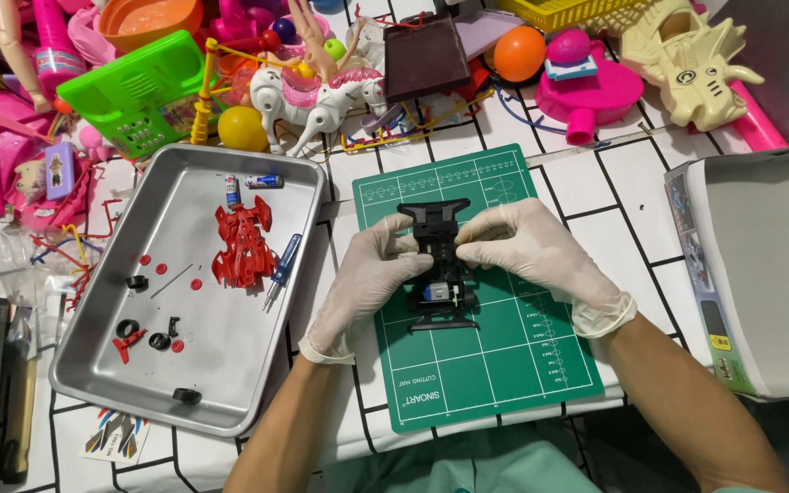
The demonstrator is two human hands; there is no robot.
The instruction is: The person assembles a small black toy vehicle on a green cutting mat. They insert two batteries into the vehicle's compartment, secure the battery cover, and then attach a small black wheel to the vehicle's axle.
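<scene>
Work in hand: black toy-car chassis [440, 265], stripped of shell and wheels, lying lengthways on a green cutting mat [477, 365] on the desk [614, 192].
Left hand [367, 278]: gloved; grip closed on the chassis's left flank, fingertips pinched at mid-body.
Right hand [527, 246]: gloved; grip closed on the chassis's right flank, thumb and forefinger meeting the left fingertips over the deck.
Chassis detail: small silver-and-blue motor [436, 292] seated just below the grip; a bumper plate above the grip, another below the motor.
Already off: red car body shell [244, 242], lying in a metal tray [203, 402] well to the left of the grip.
Loose parts: black tyres [143, 333] and small red wheel hubs [175, 274] scattered in the tray's lower half, further from the grip than the shell.
Batteries: two small cells [248, 185] at the tray's far edge.
Tool: blue-handled screwdriver [281, 269], just right of the shell, between it and the left hand; not held.
Beyond the grip: heap of plastic toys, including a white toy horse [321, 100] and an orange ball [519, 52].
Right of the grip: open cardboard box [769, 274], well apart.
Progress, as judged: shell, wheels and cells appear removed; motor and frame remain together, so the work seems about midway, whether strip-down or rebuild cannot be told.
</scene>
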